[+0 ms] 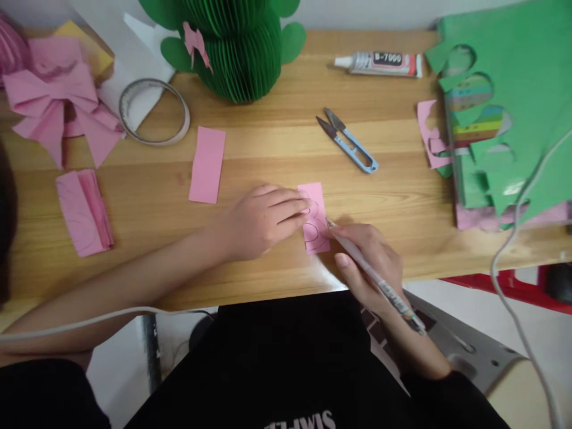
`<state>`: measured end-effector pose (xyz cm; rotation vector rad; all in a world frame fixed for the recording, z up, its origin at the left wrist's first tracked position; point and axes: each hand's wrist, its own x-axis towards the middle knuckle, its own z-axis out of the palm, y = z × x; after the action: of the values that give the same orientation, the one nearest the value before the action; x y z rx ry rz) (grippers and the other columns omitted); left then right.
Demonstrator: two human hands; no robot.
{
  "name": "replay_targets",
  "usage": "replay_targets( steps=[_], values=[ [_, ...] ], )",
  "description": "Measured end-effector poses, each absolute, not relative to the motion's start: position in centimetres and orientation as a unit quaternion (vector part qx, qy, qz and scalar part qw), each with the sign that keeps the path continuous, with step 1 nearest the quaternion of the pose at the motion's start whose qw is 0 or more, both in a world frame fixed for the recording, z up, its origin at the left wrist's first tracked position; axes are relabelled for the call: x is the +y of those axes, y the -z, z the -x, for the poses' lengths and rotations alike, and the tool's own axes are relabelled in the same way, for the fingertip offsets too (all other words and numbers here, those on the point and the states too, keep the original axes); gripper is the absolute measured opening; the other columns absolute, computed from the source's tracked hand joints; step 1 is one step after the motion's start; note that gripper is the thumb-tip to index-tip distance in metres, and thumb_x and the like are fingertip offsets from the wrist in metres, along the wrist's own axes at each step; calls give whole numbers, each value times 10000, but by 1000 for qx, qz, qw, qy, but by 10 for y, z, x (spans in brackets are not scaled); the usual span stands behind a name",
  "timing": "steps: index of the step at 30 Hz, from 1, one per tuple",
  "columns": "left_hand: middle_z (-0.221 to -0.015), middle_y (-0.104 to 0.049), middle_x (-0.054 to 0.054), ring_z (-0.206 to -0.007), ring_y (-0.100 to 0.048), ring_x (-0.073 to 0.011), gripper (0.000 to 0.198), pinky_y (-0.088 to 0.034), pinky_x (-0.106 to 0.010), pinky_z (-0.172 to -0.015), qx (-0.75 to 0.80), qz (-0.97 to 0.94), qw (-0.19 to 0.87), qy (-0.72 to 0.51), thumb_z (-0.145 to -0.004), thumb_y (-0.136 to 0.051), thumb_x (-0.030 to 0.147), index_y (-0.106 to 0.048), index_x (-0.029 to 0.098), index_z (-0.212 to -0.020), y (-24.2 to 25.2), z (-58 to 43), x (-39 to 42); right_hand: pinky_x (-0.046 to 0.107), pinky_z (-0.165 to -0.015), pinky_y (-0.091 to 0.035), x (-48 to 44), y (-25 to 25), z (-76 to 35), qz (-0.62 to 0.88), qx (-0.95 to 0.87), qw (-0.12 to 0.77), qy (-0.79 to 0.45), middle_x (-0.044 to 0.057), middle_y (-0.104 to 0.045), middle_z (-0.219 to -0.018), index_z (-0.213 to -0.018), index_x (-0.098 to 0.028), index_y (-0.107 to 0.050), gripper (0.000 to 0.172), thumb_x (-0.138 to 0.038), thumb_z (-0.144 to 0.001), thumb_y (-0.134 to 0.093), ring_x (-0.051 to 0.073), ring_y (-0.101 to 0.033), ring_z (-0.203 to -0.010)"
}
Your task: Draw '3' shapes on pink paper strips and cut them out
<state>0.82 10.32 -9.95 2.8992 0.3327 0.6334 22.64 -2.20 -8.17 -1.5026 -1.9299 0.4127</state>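
Observation:
A small pink paper strip [316, 238] with curved outlines drawn on it lies near the table's front edge. My left hand [263, 217] rests flat, its fingertips pressing on the strip's left side. In my right hand [373, 262] is a pen [373, 274], held in a writing grip with its tip at the strip's right edge. Another pink paper piece [207, 165], a plain rectangle, lies to the left behind my left hand. Farther left is a folded pink paper stack [84, 214] with faint curved lines on its face.
Thread snips [348, 143] and a glue tube [384, 64] lie behind my hands. A green honeycomb paper shape [236, 53] stands at the back. Left are a tape roll [154, 112] and pink paper bow [62, 101]; right, cut green sheets [531, 107] and a white cable [513, 238].

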Motion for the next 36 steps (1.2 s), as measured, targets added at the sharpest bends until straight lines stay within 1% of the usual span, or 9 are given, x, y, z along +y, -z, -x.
replay_targets(
  steps=[3, 6, 12, 18, 22, 27, 29, 32, 36],
  values=[
    [-1193, -719, -69, -1160, -653, -218, 270, -522, -360, -905, 115, -967, 86, -211, -996, -417, 133, -640, 173, -1143, 99, -9, 101, 375, -745, -592, -24, 84, -227, 569, -755, 303, -120, 106, -718, -949, -1144, -184, -610, 234, -286, -940, -558, 226, -697, -879],
    [-1176, -720, -87, -1136, -660, -242, 205, -533, -384, -915, 126, -961, 99, -224, -982, -496, 211, -630, 155, -1126, 98, -12, 97, 358, -722, -590, -25, 88, -225, 556, -762, 317, -95, 89, -714, -942, -1159, -198, -593, 252, -248, -912, -598, 216, -691, -860],
    [-1145, -718, -116, -1063, -675, -284, 263, -561, -420, -884, 152, -955, 93, -239, -976, -551, 384, -638, 138, -1008, 93, -17, 89, 346, -705, -570, -23, 88, -222, 552, -757, 337, -94, 58, -713, -907, -1175, -217, -594, 290, -215, -886, -623, 214, -690, -842],
    [-1136, -718, -90, -1095, -668, -290, 228, -559, -423, -869, 169, -950, 92, -245, -989, -530, 369, -627, 163, -994, 94, -20, 86, 343, -700, -567, -20, 85, -221, 553, -750, 348, -103, 50, -725, -886, -1151, -217, -616, 278, -187, -875, -623, 210, -685, -821],
    [-1110, -724, -101, -1071, -674, -302, 237, -555, -426, -858, 160, -948, 90, -261, -966, -569, 375, -640, 153, -1005, 95, -20, 84, 343, -697, -573, -17, 86, -220, 555, -745, 357, -99, 68, -743, -875, -1085, -192, -632, 208, -191, -877, -622, 211, -687, -806],
    [-1133, -717, -107, -1097, -656, -292, 249, -535, -429, -887, 176, -951, 95, -236, -955, -600, 379, -645, 143, -1023, 96, -19, 83, 338, -736, -581, -18, 87, -220, 599, -673, 392, -186, 51, -762, -958, -1103, -227, -645, 186, -274, -929, -598, 196, -718, -866],
    [-1138, -715, -110, -1092, -655, -294, 238, -532, -431, -877, 173, -951, 100, -235, -945, -614, 375, -647, 147, -1005, 96, -18, 83, 324, -704, -577, -18, 86, -220, 626, -609, 429, -234, 29, -757, -900, -1101, -239, -659, 195, -328, -966, -550, 179, -716, -813],
    [-1134, -715, -109, -1076, -656, -289, 232, -531, -435, -867, 169, -948, 104, -248, -954, -597, 389, -648, 164, -981, 98, -18, 84, 296, -628, -551, -14, 83, -220, 631, -543, 486, -266, 0, -712, -747, -1000, -239, -701, 265, -370, -1003, -470, 149, -676, -686],
    [-1130, -715, -111, -1074, -653, -279, 261, -532, -428, -875, 172, -948, 105, -246, -960, -589, 409, -653, 163, -1018, 98, -18, 84, 254, -543, -499, -4, 82, -217, 646, -523, 484, -272, -18, -665, -660, -796, -209, -689, 214, -327, -938, -581, 114, -607, -573]
  ],
)
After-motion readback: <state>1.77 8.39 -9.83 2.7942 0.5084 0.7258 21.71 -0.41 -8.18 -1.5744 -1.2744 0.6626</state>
